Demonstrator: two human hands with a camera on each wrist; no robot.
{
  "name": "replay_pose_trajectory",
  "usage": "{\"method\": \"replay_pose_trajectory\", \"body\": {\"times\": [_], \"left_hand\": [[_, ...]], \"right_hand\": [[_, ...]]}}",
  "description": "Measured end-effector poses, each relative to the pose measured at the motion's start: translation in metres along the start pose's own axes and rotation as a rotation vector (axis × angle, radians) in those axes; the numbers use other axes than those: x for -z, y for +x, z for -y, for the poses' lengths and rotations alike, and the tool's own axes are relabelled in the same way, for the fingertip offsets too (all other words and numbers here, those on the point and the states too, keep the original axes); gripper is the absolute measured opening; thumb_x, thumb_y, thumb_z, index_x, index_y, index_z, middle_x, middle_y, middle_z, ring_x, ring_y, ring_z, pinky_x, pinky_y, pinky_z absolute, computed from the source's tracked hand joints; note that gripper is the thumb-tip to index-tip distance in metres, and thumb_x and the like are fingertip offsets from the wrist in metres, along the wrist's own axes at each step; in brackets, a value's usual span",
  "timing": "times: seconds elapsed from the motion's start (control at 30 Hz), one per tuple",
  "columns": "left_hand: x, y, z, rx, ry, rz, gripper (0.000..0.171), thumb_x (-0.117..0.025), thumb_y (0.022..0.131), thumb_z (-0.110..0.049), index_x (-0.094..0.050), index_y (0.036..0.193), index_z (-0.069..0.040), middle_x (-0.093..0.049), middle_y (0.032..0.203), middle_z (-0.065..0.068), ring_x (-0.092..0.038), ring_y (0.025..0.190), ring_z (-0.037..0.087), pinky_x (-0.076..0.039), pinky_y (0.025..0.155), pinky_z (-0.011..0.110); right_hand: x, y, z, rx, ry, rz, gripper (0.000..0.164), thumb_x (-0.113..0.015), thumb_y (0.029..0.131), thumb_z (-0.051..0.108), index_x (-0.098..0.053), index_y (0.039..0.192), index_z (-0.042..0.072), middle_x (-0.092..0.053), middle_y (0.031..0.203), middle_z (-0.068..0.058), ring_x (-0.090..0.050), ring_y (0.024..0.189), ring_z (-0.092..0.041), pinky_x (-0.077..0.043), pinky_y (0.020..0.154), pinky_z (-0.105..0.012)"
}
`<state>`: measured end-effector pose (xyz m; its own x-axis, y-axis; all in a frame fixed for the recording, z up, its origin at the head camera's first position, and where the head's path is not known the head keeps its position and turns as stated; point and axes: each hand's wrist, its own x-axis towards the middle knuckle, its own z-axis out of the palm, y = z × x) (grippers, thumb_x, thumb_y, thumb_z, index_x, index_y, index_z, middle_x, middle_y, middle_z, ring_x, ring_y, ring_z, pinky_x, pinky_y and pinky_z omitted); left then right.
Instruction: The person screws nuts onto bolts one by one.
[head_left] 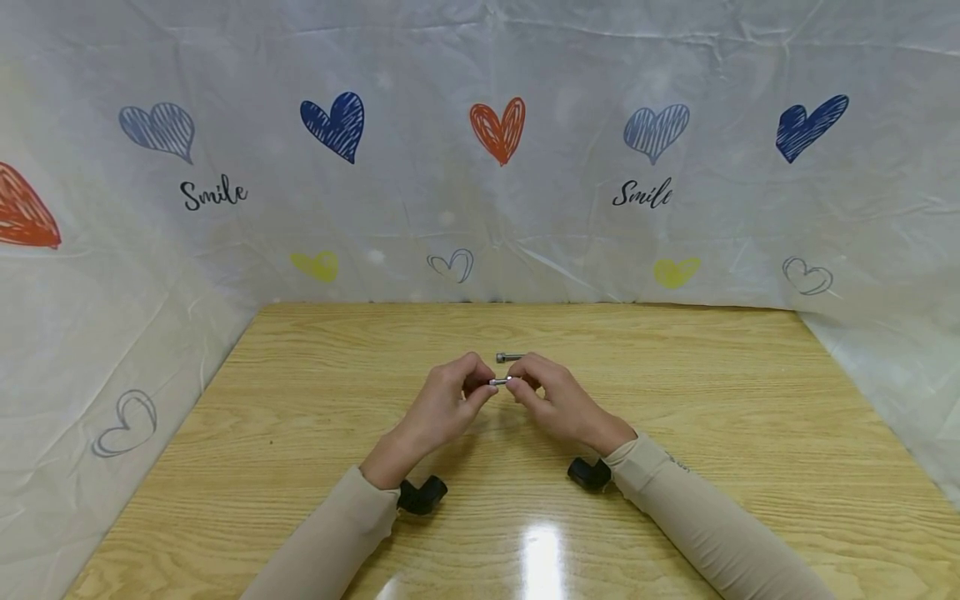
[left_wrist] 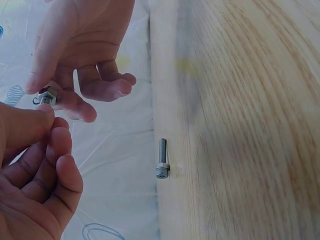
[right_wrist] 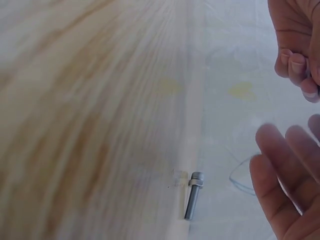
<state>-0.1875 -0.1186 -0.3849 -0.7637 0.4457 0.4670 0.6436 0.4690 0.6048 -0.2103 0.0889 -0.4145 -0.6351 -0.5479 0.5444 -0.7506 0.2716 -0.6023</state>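
Both hands meet above the middle of the table. My left hand [head_left: 441,402] pinches a small metal bolt [head_left: 498,382] between thumb and forefinger. At the bolt's other end, my right hand [head_left: 558,404] pinches a hex nut [left_wrist: 48,95] with thumb and forefinger, its other fingers held loosely apart. Threads show beside the nut in the left wrist view; the rest of the bolt is hidden by the left fingers. Just beyond the hands a second bolt [left_wrist: 162,159] lies on the table, a socket-head one with a nut close to its head.
The wooden table [head_left: 300,358] ends at the back against a pale cloth [head_left: 562,225] printed with hearts and words. Black curved pieces [head_left: 423,495] show beneath each wrist. Cloth also hangs along the left and right sides.
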Motion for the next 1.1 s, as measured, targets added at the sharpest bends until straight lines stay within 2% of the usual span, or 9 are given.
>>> {"method": "replay_pose_trajectory", "body": {"times": [0.13,0.2,0.33,0.47,0.67,0.9,1.1], "left_hand": [[0.0001,-0.0003,-0.0003,0.005,-0.002,0.005,0.010,-0.067,0.089,-0.003,-0.059,0.091,-0.009,-0.062,0.078,-0.001,-0.051,0.064,0.009,-0.046,0.057,0.024],[0.0001,-0.0005,-0.0005,0.007,-0.006,0.011,0.010,-0.066,0.089,-0.004,-0.059,0.092,-0.009,-0.063,0.079,0.001,-0.051,0.064,0.009,-0.046,0.058,0.024],[0.0001,-0.0008,0.0000,0.010,-0.019,0.023,0.009,-0.065,0.090,-0.004,-0.058,0.092,-0.009,-0.064,0.080,0.006,-0.052,0.063,0.010,-0.046,0.057,0.025],[-0.0002,-0.0012,0.0014,0.011,-0.020,0.024,0.008,-0.065,0.090,-0.004,-0.058,0.093,-0.009,-0.064,0.081,0.006,-0.051,0.063,0.009,-0.046,0.057,0.024],[-0.0003,-0.0012,0.0017,0.016,-0.010,0.021,0.009,-0.066,0.090,-0.005,-0.059,0.092,-0.010,-0.062,0.079,-0.001,-0.051,0.063,0.008,-0.046,0.057,0.024],[0.0002,-0.0010,0.0008,0.023,-0.021,0.030,0.009,-0.066,0.090,-0.004,-0.059,0.093,-0.008,-0.065,0.081,0.008,-0.052,0.064,0.009,-0.047,0.058,0.024],[0.0007,-0.0007,0.0002,0.023,-0.026,0.034,0.008,-0.065,0.090,-0.005,-0.059,0.093,-0.009,-0.065,0.082,0.006,-0.053,0.064,0.008,-0.047,0.058,0.025]], "right_hand": [[0.0006,-0.0006,0.0016,-0.042,0.004,-0.003,0.010,-0.054,0.100,0.021,-0.061,0.104,0.016,-0.058,0.103,0.007,-0.055,0.077,-0.011,-0.049,0.072,-0.029],[0.0005,-0.0011,0.0022,-0.062,0.016,0.001,0.015,-0.057,0.098,0.023,-0.061,0.110,0.014,-0.059,0.107,0.005,-0.057,0.077,-0.011,-0.051,0.071,-0.034],[0.0000,-0.0012,0.0036,-0.083,0.047,0.011,0.029,-0.062,0.095,0.024,-0.056,0.122,0.015,-0.057,0.106,0.004,-0.060,0.077,-0.011,-0.051,0.067,-0.039],[-0.0007,-0.0010,0.0038,-0.069,0.072,0.009,0.036,-0.064,0.094,0.020,-0.052,0.128,0.016,-0.056,0.105,0.003,-0.061,0.076,-0.011,-0.051,0.066,-0.036],[-0.0017,-0.0009,0.0018,-0.024,0.053,0.000,0.031,-0.064,0.093,0.012,-0.053,0.121,0.012,-0.059,0.104,0.002,-0.061,0.074,-0.008,-0.051,0.068,-0.029],[-0.0020,0.0002,0.0001,0.026,0.037,-0.008,0.025,-0.064,0.092,0.005,-0.053,0.115,0.007,-0.059,0.099,-0.001,-0.060,0.074,-0.009,-0.051,0.067,-0.026],[-0.0017,0.0009,0.0004,0.021,0.018,-0.006,0.018,-0.062,0.093,0.007,-0.055,0.110,0.010,-0.059,0.101,0.001,-0.060,0.073,-0.009,-0.050,0.067,-0.026]]}}
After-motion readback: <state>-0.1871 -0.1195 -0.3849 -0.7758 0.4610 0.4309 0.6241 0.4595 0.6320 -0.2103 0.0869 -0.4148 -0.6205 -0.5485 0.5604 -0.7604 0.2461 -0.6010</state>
